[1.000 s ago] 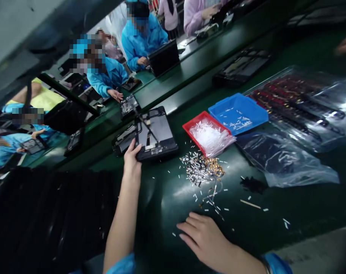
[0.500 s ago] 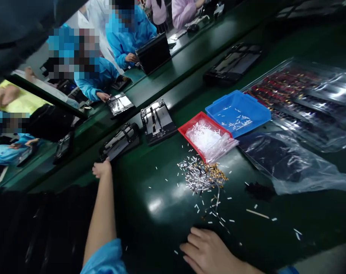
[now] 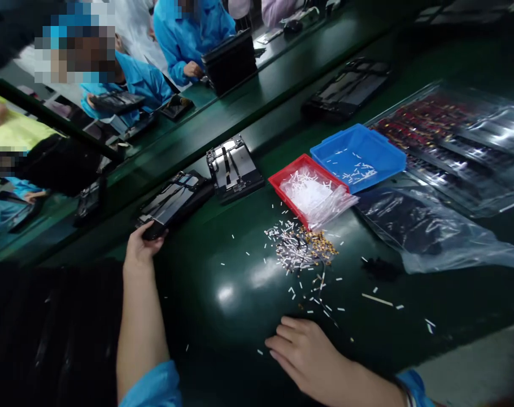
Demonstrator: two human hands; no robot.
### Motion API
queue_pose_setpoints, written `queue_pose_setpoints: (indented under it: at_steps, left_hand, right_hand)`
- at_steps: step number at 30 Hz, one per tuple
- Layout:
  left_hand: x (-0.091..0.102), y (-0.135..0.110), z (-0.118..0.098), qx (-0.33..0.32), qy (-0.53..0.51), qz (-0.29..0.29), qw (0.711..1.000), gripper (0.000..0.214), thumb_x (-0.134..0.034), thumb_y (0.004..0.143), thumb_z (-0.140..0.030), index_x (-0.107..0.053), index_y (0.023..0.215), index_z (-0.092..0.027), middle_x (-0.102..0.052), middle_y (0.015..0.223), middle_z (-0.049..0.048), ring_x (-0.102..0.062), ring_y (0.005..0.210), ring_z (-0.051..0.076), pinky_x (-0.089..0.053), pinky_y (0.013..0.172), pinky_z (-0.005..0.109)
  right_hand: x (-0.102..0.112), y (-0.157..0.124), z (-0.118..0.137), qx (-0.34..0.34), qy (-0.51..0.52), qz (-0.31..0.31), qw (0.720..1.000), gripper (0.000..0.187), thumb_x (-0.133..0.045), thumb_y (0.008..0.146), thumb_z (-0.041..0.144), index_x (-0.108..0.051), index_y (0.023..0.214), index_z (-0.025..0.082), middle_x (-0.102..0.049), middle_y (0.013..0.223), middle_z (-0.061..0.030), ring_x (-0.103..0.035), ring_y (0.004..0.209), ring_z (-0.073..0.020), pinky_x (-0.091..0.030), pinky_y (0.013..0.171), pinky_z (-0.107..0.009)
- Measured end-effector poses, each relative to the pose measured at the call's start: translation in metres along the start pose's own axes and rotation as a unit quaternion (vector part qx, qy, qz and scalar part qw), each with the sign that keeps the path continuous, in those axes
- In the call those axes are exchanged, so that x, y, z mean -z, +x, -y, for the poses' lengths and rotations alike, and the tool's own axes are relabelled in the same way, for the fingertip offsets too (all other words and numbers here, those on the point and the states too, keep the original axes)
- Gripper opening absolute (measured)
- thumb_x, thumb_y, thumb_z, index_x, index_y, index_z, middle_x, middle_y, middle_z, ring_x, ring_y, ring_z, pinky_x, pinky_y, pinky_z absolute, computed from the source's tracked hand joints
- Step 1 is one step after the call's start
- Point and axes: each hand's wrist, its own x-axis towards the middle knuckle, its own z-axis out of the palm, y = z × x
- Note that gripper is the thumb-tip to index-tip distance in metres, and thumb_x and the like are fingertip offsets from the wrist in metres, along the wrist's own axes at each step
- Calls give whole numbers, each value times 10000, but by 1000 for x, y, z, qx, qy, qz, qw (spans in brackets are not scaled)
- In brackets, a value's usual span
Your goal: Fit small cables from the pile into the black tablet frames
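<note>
My left hand (image 3: 140,246) reaches out to the left and its fingers curl round the near corner of a black tablet housing (image 3: 172,200) lying on the green belt. A second open housing (image 3: 234,168) lies just beyond it to the right. My right hand (image 3: 301,347) rests flat on the green table near the front edge, fingers stretched out and holding nothing. Just ahead of it lies a scatter of small white and brass parts (image 3: 299,251).
A red tray (image 3: 282,182) with a bag of white pieces and a blue tray (image 3: 382,148) stand behind the scatter. Clear plastic bags (image 3: 430,232) and trays of parts (image 3: 447,141) fill the right. Other workers in blue coats (image 3: 189,34) sit across the belt (image 3: 261,96).
My left hand let go of the first housing, which travelled away to the right on the belt, and moved left to grip the following housing. My right hand stayed put.
</note>
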Motion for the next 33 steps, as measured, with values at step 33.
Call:
queue_pose_setpoints:
  at_steps: [33]
  left_hand:
    - [49, -100, 139, -320, 197, 128, 918, 241, -484, 872, -361, -632, 926, -179, -659, 848, 65, -637, 802, 204, -506, 751, 331]
  right_hand:
    - [-2, -42, 15, 6, -217, -130, 967, 761, -512, 786, 690, -502, 1357, 188, -555, 1329, -153, -545, 1088, -290, -496, 853, -407]
